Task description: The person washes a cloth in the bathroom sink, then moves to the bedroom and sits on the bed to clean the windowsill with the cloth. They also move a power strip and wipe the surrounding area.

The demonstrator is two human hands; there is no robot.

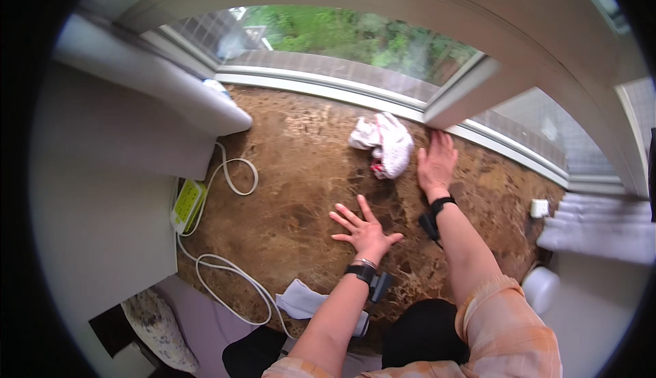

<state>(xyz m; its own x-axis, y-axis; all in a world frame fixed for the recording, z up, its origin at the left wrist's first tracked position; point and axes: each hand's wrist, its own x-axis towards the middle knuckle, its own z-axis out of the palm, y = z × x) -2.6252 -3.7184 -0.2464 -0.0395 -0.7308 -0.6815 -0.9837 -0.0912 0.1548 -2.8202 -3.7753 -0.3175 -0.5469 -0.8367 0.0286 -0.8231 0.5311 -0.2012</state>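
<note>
A brown marbled window sill [287, 188] lies before me. My left hand [366, 234] is palm down over it with the fingers spread, holding nothing. Farther out, my right hand [438, 165] reaches to the foot of the window post, fingers nearly straight and nothing in them. A crumpled white and pink cloth [387, 144] rests just left of my right hand, apart from it. Beneath my left forearm is a folded pale grey cloth [300, 300], partly hidden. Each wrist wears a black band with a small dark device.
A white and green power strip [188, 206] leans at the left wall, its white cable [233, 268] looping over the sill. Curtains [599, 229] hang at both sides. On the right are a small white block [539, 208] and a round white object [540, 288]. A window frame [328, 83] bounds the far edge.
</note>
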